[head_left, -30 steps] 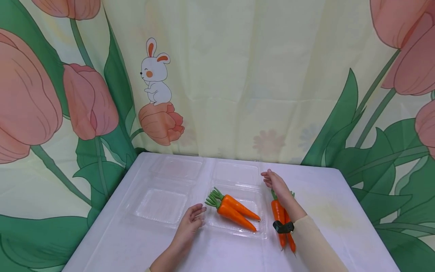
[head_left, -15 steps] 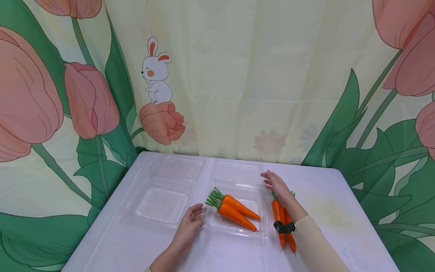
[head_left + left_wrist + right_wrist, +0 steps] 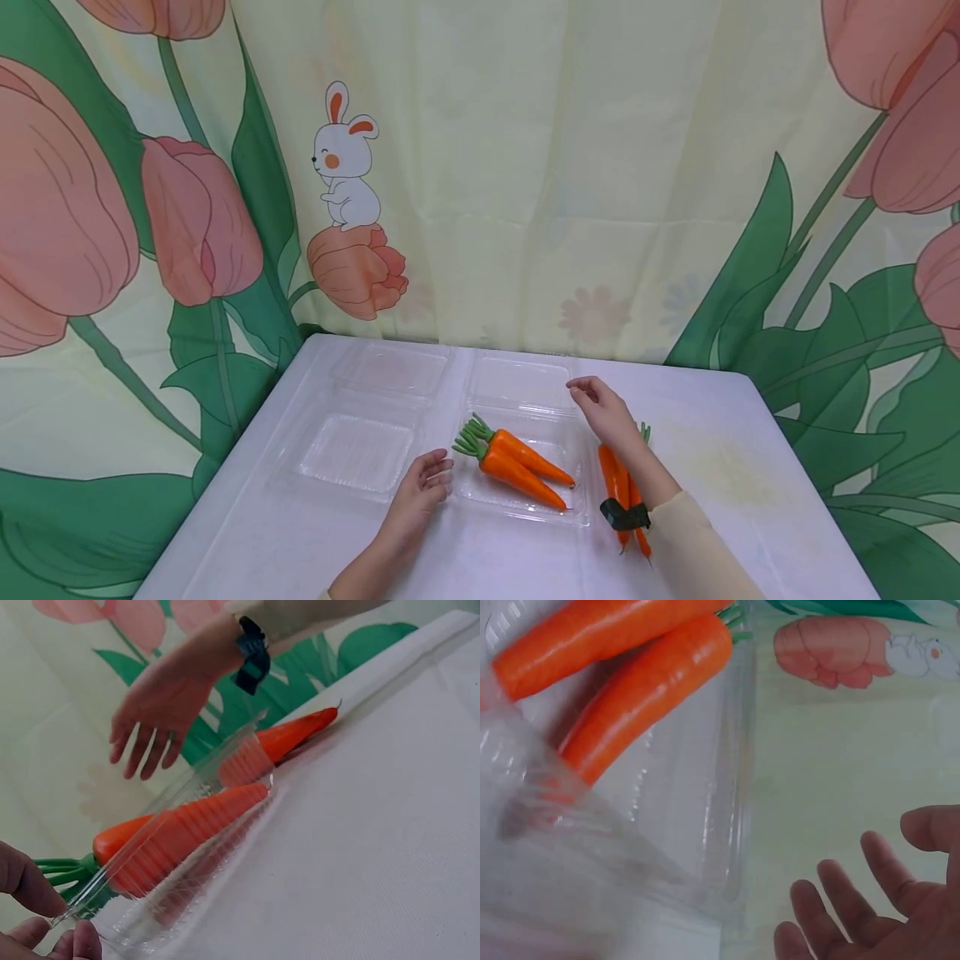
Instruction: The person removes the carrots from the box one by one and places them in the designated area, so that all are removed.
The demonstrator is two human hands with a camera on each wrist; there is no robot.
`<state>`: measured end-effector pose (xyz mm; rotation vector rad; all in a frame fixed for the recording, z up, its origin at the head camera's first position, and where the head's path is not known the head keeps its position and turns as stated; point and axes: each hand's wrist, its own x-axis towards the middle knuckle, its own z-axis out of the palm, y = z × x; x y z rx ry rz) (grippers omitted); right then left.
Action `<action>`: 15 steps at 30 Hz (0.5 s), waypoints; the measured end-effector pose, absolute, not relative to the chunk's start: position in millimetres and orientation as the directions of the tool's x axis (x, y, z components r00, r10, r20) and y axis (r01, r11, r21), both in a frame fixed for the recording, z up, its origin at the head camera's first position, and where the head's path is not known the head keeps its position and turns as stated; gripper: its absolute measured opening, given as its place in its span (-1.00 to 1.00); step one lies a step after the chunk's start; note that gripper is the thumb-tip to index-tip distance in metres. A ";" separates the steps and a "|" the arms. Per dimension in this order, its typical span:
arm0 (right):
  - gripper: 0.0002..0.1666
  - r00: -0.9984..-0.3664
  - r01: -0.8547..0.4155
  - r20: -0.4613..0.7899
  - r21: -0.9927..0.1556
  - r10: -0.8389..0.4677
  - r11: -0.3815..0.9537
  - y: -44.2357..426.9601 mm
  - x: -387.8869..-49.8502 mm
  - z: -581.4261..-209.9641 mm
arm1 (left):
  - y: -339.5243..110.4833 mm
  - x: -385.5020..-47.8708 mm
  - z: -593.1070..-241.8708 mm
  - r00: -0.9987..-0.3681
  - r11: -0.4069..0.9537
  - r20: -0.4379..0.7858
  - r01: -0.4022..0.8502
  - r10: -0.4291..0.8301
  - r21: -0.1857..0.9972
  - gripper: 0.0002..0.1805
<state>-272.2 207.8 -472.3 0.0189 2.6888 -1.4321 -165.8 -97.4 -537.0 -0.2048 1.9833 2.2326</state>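
A clear plastic container (image 3: pixel 517 516) lies unfolded with two orange carrots (image 3: pixel 521 477) in its base, green tops to the left. At its left edge is my left hand (image 3: pixel 415 504); in the left wrist view the thumb and fingertips (image 3: pixel 86 939) pinch the clear rim (image 3: pixel 88 889). My right hand (image 3: pixel 611 417) hovers by the right side of the lid (image 3: pixel 520 383), holding nothing, its fingers spread in the right wrist view (image 3: pixel 877 907). Beneath the right forearm, more carrots (image 3: pixel 609 468) lie to the right of the container, partly hidden by the wrist and its black strap.
Another clear container (image 3: pixel 356 452) lies unfolded on the left of the white table (image 3: pixel 750 500), its lid part (image 3: pixel 393 369) toward the back. Behind the table hangs a curtain (image 3: pixel 487 208) printed with tulips and a rabbit.
My right hand has shifted slightly left toward the lid, and its wrist has turned. The left hand, the carrots and both containers look unmoved.
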 end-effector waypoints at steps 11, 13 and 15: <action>-0.62 -0.952 -0.030 -0.181 -0.747 -0.246 0.664 170.3 -227.5 -462.4 | -99.2 -165.7 -534.2 -0.982 -0.138 -0.183 -0.186 0.036 0.973 -0.24; -0.62 -0.940 -0.040 -0.199 -0.742 -0.278 0.669 164.1 -221.0 -465.0 | -99.3 -166.4 -534.7 -0.982 -0.133 -0.183 -0.186 0.036 0.973 -0.21; -0.62 -0.934 -0.052 -0.201 -0.740 -0.295 0.670 158.8 -216.1 -468.7 | -99.3 -167.0 -535.0 -0.982 -0.129 -0.183 -0.186 0.033 0.974 -0.18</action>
